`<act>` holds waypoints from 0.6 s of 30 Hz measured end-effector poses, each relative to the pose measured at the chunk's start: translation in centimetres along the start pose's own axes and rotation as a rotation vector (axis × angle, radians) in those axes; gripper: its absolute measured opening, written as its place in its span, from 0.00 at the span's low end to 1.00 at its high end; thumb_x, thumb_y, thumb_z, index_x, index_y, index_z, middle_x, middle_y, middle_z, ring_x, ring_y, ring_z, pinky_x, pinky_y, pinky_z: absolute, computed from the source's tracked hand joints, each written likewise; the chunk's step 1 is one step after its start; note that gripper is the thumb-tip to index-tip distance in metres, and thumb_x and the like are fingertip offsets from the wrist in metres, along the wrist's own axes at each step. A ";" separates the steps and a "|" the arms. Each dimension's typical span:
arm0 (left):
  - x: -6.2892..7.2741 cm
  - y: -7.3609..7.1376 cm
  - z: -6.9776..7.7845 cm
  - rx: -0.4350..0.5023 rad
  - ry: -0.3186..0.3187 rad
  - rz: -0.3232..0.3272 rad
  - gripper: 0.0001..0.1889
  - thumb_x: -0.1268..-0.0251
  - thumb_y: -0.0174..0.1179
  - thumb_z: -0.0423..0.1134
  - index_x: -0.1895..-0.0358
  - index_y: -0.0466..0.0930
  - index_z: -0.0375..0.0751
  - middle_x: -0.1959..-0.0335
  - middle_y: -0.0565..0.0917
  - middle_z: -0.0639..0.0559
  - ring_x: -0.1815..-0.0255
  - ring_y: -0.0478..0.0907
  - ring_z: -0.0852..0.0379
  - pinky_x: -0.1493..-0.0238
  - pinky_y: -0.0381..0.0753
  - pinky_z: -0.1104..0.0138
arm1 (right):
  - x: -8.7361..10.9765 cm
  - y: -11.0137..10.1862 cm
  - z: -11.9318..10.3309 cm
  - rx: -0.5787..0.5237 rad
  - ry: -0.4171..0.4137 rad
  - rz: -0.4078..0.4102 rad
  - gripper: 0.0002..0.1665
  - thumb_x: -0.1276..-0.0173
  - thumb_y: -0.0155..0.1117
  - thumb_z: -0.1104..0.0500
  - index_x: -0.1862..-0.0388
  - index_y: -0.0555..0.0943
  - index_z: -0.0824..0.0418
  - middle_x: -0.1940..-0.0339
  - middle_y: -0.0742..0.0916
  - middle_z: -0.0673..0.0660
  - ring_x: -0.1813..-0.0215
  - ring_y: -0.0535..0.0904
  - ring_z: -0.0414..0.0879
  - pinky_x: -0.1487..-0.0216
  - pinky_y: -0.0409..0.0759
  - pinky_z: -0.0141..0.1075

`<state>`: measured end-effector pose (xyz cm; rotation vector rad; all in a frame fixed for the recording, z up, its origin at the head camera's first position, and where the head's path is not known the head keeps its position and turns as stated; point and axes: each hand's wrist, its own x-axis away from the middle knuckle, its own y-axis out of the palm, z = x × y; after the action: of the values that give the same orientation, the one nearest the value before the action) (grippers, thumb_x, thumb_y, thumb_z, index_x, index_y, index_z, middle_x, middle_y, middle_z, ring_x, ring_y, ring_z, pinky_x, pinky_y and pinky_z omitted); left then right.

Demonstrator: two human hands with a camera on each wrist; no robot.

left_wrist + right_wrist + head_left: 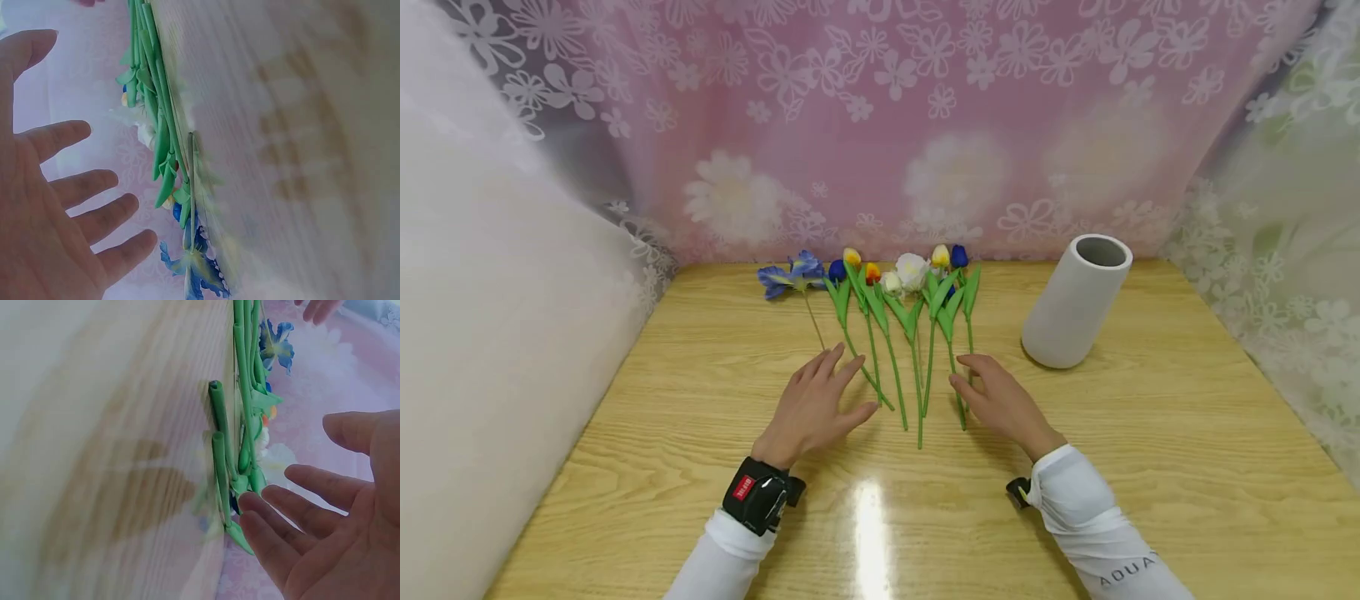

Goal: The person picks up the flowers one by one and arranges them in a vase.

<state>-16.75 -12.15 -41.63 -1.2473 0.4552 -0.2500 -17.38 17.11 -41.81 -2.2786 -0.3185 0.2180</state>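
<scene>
Several artificial flowers lie side by side on the wooden table, heads toward the back and green stems toward the front. At the left is a blue iris [806,268], then blue and yellow-orange tulips [872,273]. A white flower [912,272] lies in the middle, with a pale yellow tulip [941,256] and a dark blue tulip [958,256] to its right. My left hand [815,406] hovers by the left stems with its fingers spread and holds nothing. On the other side, my right hand [1003,402] hovers beside the rightmost stems, fingers extended and empty.
A white vase [1077,302] with a wide opening stands at the right of the wooden table [700,417]. Behind the table hangs a pink flowered curtain [865,150]. White fabric [497,292] borders the left side, and a lace-patterned curtain [1292,250] the right.
</scene>
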 end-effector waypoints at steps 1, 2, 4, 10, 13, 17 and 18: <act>-0.1 0.0 0.0 0.003 0.001 0.002 0.36 0.36 0.51 0.65 0.29 0.65 0.50 0.28 0.59 0.41 0.30 0.57 0.41 0.36 0.62 0.46 | -0.2 0.1 0.0 -0.016 0.007 -0.008 0.33 0.23 0.48 0.47 0.31 0.65 0.69 0.33 0.70 0.67 0.37 0.69 0.62 0.40 0.68 0.57; -0.2 0.0 0.0 0.007 0.001 0.004 0.36 0.36 0.52 0.65 0.29 0.65 0.50 0.28 0.60 0.41 0.30 0.58 0.41 0.37 0.62 0.46 | -0.4 0.1 -0.1 -0.033 0.017 -0.015 0.33 0.23 0.48 0.47 0.30 0.65 0.68 0.33 0.70 0.67 0.38 0.71 0.61 0.42 0.70 0.56; -0.4 0.1 0.0 0.014 0.002 0.004 0.35 0.36 0.52 0.64 0.29 0.65 0.50 0.28 0.60 0.41 0.30 0.58 0.41 0.37 0.63 0.45 | -0.8 0.3 -0.2 -0.065 0.037 -0.022 0.33 0.23 0.49 0.47 0.30 0.64 0.68 0.34 0.71 0.66 0.41 0.73 0.60 0.45 0.73 0.55; -0.5 0.1 0.0 0.025 -0.012 -0.021 0.36 0.36 0.51 0.65 0.28 0.64 0.52 0.28 0.59 0.42 0.30 0.57 0.42 0.37 0.62 0.45 | -2.2 0.8 -0.5 -0.127 0.088 -0.017 0.31 0.23 0.49 0.51 0.31 0.65 0.70 0.38 0.75 0.66 0.44 0.75 0.58 0.49 0.77 0.51; -0.4 0.1 0.0 0.022 -0.026 -0.028 0.36 0.36 0.51 0.65 0.28 0.63 0.52 0.27 0.58 0.43 0.30 0.57 0.42 0.36 0.62 0.46 | -2.9 1.1 -0.6 -0.127 0.113 -0.005 0.28 0.23 0.50 0.53 0.33 0.68 0.71 0.42 0.78 0.65 0.45 0.76 0.58 0.51 0.78 0.49; -0.4 0.2 -0.1 0.019 -0.027 -0.013 0.36 0.35 0.51 0.65 0.28 0.64 0.52 0.27 0.59 0.43 0.30 0.58 0.42 0.37 0.63 0.47 | -3.7 1.2 -0.7 -0.112 0.139 0.000 0.27 0.24 0.51 0.53 0.35 0.71 0.70 0.45 0.80 0.64 0.47 0.77 0.57 0.53 0.79 0.48; -0.4 0.2 -0.1 0.016 -0.026 -0.009 0.36 0.35 0.51 0.65 0.28 0.64 0.52 0.27 0.59 0.44 0.30 0.58 0.43 0.37 0.63 0.47 | -4.0 1.1 -0.7 -0.106 0.144 -0.001 0.26 0.24 0.51 0.53 0.36 0.72 0.70 0.46 0.80 0.64 0.47 0.77 0.57 0.54 0.79 0.47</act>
<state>-17.18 -11.97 -41.73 -1.2360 0.4250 -0.2446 -20.79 14.71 -41.97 -2.3837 -0.2610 0.0367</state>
